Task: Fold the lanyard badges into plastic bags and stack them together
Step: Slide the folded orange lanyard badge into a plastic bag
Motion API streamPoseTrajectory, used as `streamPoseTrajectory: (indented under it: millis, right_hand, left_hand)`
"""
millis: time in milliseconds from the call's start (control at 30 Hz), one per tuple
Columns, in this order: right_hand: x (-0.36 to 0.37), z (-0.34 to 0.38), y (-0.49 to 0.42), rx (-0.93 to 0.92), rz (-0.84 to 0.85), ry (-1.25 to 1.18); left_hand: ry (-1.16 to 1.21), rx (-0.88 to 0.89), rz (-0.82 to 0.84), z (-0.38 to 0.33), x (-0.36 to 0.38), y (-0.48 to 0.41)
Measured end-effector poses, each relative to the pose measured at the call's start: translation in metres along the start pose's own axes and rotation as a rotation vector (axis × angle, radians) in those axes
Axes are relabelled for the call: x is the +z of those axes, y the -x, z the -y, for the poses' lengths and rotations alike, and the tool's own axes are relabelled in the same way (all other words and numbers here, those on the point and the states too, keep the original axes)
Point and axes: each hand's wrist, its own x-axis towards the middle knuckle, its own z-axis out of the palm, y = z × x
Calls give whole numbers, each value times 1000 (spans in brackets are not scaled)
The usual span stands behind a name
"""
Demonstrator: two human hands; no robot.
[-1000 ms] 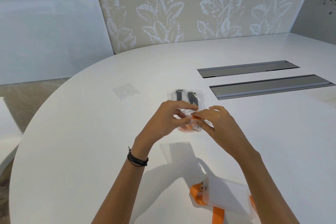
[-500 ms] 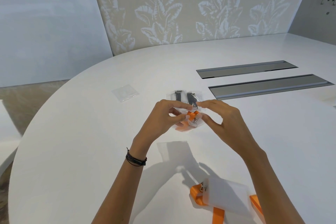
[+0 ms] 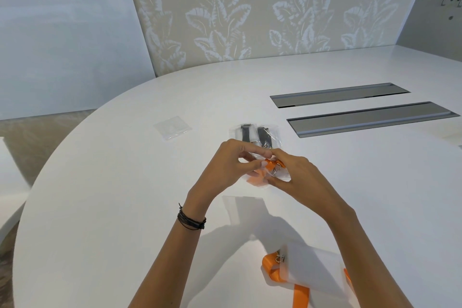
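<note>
A white table (image 3: 100,207) with a rounded edge fills the view, backed by a wall panel (image 3: 250,7) printed with pale leaves. Nearest the person, at the lower right, an orange lanyard badge (image 3: 307,270) lies flat on the table, its white card partly under the right forearm and its orange ribbon looping out to the left and below. A little further out, a flat clear plastic bag (image 3: 243,209) rests on the table in the shadow beneath the hands. Above it, the left hand (image 3: 225,165), with black cords (image 3: 191,220) round its wrist, and the right hand (image 3: 300,177) meet over the middle of the table. Both pinch a small plastic bag (image 3: 257,179) between thumb and fingertips, the left at its left side, the right at its right side and top. A folded orange lanyard (image 3: 271,164) and its metal clip show between the two hands; how far into the bag they sit cannot be told. Just behind the fingertips, a bagged black lanyard (image 3: 255,134) lies on the table. Well off to the left of it lies an empty plastic bag (image 3: 172,127). Further out to the right, two long grey hatches (image 3: 370,117) are set in the tabletop.
</note>
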Motion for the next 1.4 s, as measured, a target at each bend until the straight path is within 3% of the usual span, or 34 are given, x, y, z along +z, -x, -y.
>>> streamPoseTrajectory:
  millis: [233, 300, 433, 700, 1033, 1233, 1400]
  right_hand:
    - [2, -7, -1, -1, -31, -89]
    - [1, -10, -3, 15, -22, -104]
    - [-2, -18, -3, 42, -33, -161]
    - [-8, -21, -3, 81, -126, -530]
    - [13, -34, -3, 227, -66, -911]
    - [28, -47, -1, 276, -142, -981]
    - [48, -63, -1, 358, -158, -889]
  left_hand:
    - [22, 18, 14, -1, 1, -1]
    - [14, 41, -64, -1, 1, -1]
    - [-218, 115, -201, 11, -4, -4]
    - [-259, -154, 86, 36, -8, -5]
    - [-293, -242, 64, 46, -4, -9]
    - [-341, -231, 57, 48, -8, -10]
    - [-341, -238, 17, 53, -14, -10]
